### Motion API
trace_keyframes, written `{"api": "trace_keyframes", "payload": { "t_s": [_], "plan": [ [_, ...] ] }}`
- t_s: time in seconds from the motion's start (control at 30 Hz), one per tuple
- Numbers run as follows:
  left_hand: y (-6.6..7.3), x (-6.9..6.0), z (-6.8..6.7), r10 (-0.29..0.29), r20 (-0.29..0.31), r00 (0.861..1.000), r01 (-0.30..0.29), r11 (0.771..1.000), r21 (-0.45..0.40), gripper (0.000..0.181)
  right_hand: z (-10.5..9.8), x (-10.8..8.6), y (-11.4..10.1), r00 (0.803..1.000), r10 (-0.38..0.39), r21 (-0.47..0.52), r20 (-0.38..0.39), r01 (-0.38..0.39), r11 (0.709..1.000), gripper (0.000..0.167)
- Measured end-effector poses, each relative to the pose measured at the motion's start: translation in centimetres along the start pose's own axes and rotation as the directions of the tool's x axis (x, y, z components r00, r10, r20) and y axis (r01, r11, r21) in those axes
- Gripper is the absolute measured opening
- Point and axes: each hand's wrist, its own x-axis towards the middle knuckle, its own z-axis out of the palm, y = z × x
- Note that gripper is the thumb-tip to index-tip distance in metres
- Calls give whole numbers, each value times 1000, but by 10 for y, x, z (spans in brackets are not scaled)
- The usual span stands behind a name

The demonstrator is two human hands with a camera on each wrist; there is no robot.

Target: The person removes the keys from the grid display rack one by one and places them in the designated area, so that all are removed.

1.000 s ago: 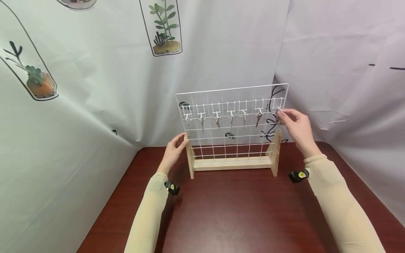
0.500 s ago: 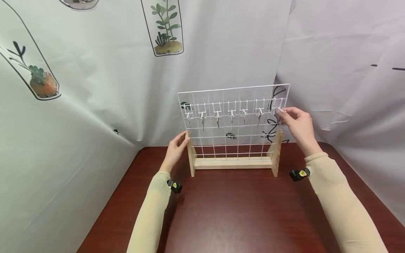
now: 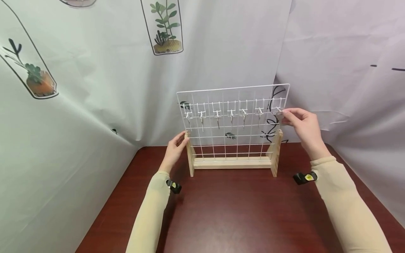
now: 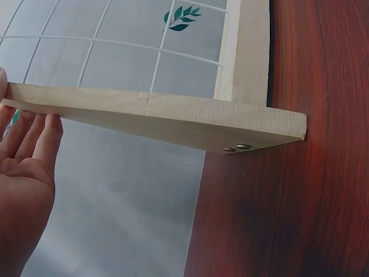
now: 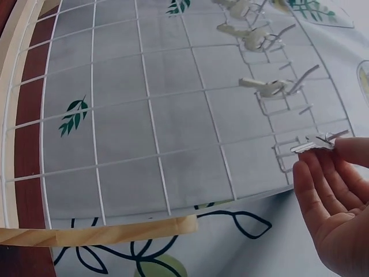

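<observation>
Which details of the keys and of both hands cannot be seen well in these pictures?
Right wrist view: the right hand covers one end of the nearest key, so that end is partly hidden.
Right wrist view: the key at the top edge is cut off there and blurred.
Left wrist view: the left hand is cut by the left edge; most of its thumb is missing.
Head view: the hanging keys are too small to show their teeth.

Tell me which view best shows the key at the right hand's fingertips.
The right wrist view: the key appears close up, its blade plainly visible by the right hand. In the head view it is too small to make out; the left wrist view doesn't show it.
</observation>
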Motion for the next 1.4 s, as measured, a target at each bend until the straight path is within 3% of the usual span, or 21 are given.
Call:
{"api": "trace_keyframes", "payload": {
  "t_s": [0.13, 0.37, 0.6, 0.9, 1.07, 1.4],
  "plan": [
    [-1, 1, -1, 28, -7, 1000, -27, 999, 25, 52, -2, -1, -5, 1000, 0, -27, -4, 0, 1000, 16],
    [-3, -3, -2, 41, 23, 999, -42, 998, 40, 51, -9, -16, -8, 999, 0, -176, -32, -6, 984, 25],
    [-5, -5, -7, 53, 36, 998, -57, 993, 99, 53, -1, -35, -11, 1000, -7, -131, 5, 8, 991, 23],
    [-2, -3, -8, 42, 47, 998, -46, 995, 89, 53, 34, -60, 5, 992, 47, -167, 117, -27, 986, 35],
    [-2, -2, -8, 44, 50, 998, -48, 994, 98, 55, 58, -74, 21, 971, 129, -120, 200, -107, 987, 41],
    [2, -2, -7, 30, 50, 998, -35, 994, 100, 57, 106, -100, 63, 929, 221, -52, 298, -216, 975, 34]
  ]
}}
